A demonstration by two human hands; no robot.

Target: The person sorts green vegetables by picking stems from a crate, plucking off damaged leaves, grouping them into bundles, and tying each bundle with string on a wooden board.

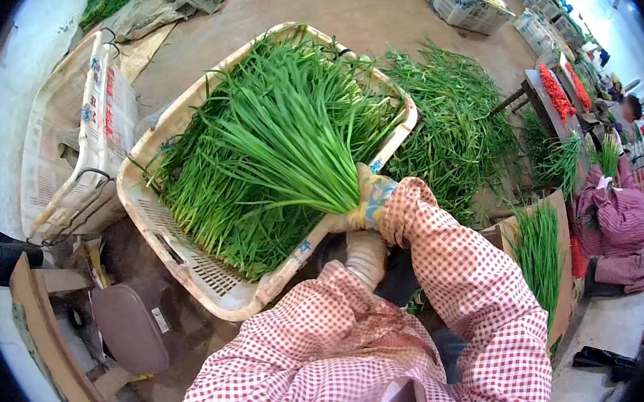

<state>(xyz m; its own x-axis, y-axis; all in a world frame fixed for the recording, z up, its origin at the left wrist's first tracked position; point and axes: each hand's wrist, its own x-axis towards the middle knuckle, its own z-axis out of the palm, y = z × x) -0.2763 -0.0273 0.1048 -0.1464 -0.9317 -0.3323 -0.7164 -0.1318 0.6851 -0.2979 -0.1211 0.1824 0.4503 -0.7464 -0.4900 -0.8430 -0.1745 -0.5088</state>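
A bunch of long green stalks (286, 143) fans out over a white plastic basket (148, 231) that is piled with more greens (225, 232). My right hand (374, 199), in a stained glove, is wrapped round the base of the bunch at the basket's near rim. Just below it and partly behind it is my left hand (343, 222), its fingers mostly hidden where the stalks come together; whether it grips them too is not clear.
An empty white basket (73, 161) stands at the left, above a brown chair (130, 325). Loose greens (445, 121) cover the floor to the right. Cut stalks (538, 259) lie near my right elbow. A co-worker (618, 213) sits at the far right, holding greens.
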